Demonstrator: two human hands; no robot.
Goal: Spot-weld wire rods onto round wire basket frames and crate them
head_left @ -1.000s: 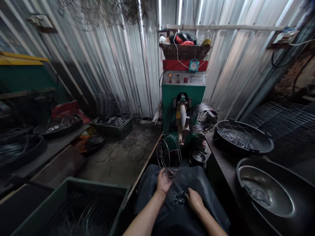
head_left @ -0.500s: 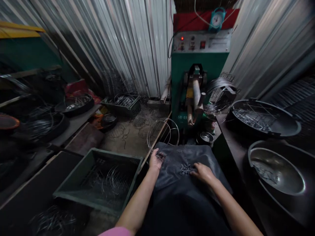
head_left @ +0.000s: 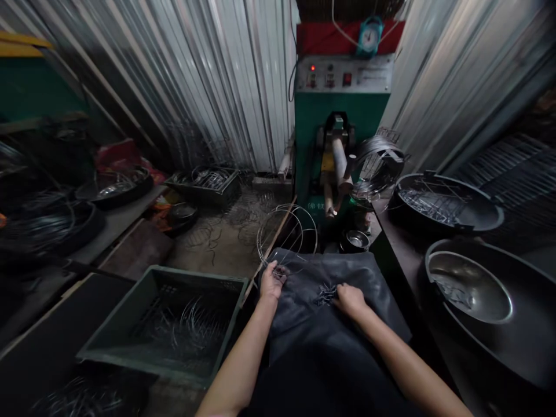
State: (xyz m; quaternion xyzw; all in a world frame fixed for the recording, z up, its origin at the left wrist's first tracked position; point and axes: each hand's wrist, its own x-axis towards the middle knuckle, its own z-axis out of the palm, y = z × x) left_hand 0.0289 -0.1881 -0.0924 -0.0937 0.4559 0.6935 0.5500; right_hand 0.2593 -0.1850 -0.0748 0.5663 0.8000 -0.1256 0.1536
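Observation:
My left hand is closed on thin wire rings, which stand up beyond its fingers in large loops. My right hand reaches into a small heap of short metal wire pieces, its fingertips pressed together at the heap's right side. Whatever is pinched there is too small to make out. The heap lies on a dark cloth spread over my lap.
A green welding-type machine stands ahead. To the left sits a green plastic crate with curved wires. On the right are a black pan of wire parts and a steel bowl inside a larger pan. A wire coil is beside the machine.
My right hand has moved slightly left, its fingers closing in on the heap of wire pieces. The left hand keeps its hold on the rings. The whole view has shifted a little.

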